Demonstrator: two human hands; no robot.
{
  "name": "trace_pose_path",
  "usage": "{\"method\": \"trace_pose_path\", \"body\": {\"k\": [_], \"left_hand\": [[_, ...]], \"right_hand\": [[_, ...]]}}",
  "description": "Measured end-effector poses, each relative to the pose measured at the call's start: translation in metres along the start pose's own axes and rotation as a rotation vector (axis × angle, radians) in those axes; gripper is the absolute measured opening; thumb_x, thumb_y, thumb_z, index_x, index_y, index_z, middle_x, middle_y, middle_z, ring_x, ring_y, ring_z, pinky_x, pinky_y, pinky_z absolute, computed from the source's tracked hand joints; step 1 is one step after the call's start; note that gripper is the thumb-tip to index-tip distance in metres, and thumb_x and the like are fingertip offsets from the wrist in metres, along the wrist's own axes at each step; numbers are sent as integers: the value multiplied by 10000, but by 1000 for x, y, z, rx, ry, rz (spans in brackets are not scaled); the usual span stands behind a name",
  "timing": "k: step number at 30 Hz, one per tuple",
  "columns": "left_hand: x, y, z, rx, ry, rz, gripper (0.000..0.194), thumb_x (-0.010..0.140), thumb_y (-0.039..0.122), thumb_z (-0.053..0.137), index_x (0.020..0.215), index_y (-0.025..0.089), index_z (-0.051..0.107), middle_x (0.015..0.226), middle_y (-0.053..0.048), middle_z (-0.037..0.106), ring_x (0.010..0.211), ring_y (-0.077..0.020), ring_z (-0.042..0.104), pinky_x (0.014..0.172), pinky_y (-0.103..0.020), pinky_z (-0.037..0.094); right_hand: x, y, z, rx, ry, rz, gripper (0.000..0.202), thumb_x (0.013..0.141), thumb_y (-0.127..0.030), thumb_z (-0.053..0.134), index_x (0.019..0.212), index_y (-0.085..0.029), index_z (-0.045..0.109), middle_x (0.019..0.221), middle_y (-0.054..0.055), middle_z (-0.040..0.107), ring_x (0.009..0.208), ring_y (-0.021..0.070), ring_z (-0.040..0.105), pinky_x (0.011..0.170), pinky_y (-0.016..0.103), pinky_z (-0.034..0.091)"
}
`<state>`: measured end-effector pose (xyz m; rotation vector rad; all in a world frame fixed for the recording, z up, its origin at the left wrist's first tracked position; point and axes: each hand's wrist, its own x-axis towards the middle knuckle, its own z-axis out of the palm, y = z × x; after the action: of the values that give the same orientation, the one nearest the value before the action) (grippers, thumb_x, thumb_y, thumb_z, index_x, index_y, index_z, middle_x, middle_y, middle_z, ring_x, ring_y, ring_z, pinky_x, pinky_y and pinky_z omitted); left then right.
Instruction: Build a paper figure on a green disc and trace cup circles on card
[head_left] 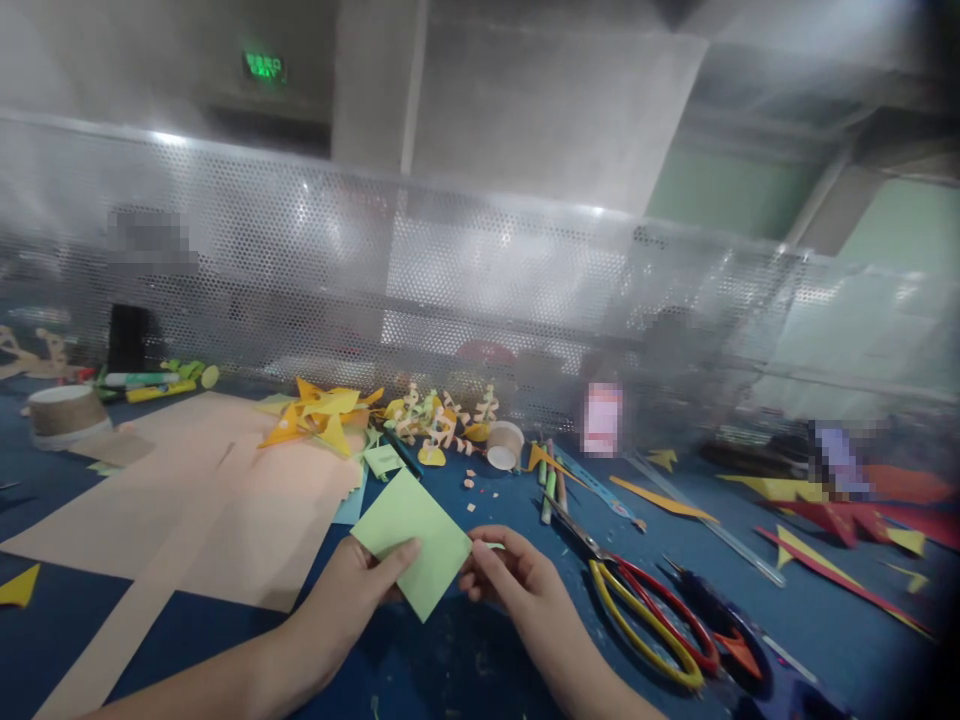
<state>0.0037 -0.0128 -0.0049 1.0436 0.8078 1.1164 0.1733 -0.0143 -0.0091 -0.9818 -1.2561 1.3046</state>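
Observation:
A light green paper square (431,545) is held up in front of me with one corner pointing down. My left hand (371,575) grips its left side, thumb on top and fingers behind. At its right corner, my right hand (510,570) pinches the paper between thumb and finger, the other fingers curled. A bit of green shows behind the right fingertips. Scissors (652,620) with one yellow and one red handle loop lie open to the right of my right hand. Beyond the square are small pale green pieces (383,460).
Large pale sheets (202,500) cover the left of the blue table. Orange and yellow cutouts (322,412), a tape roll (505,445) and markers (550,485) sit further back. A clear ruler (739,552) and red scraps (847,520) lie at right; a perforated screen (315,260) stands behind.

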Motion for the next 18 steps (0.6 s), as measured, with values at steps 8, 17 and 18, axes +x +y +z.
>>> {"method": "trace_pose_path", "body": {"k": [8,17,18], "left_hand": [[-6,2,-1,230,-66,69,327,690,374,677,951,177,664,997,-71,692,927,-254,615,835,-334,471],[-5,3,6,118,7,-33,390,636,439,695,917,170,670,874,-66,705,686,-237,661,702,-366,518],[-5,4,6,109,12,-39,396,634,438,697,924,170,668,872,-65,704,681,-234,660,698,-364,519]], "right_hand": [[-3,1,-3,-172,62,-66,323,662,-484,666,654,-184,549,528,-11,594,505,130,552,517,246,440],[-2,-5,-3,-9,20,9,379,687,-533,619,714,-158,664,665,51,656,607,155,587,573,252,463],[-2,-4,-3,39,17,27,359,675,-512,645,714,-156,668,672,49,657,609,143,580,573,236,455]]}}
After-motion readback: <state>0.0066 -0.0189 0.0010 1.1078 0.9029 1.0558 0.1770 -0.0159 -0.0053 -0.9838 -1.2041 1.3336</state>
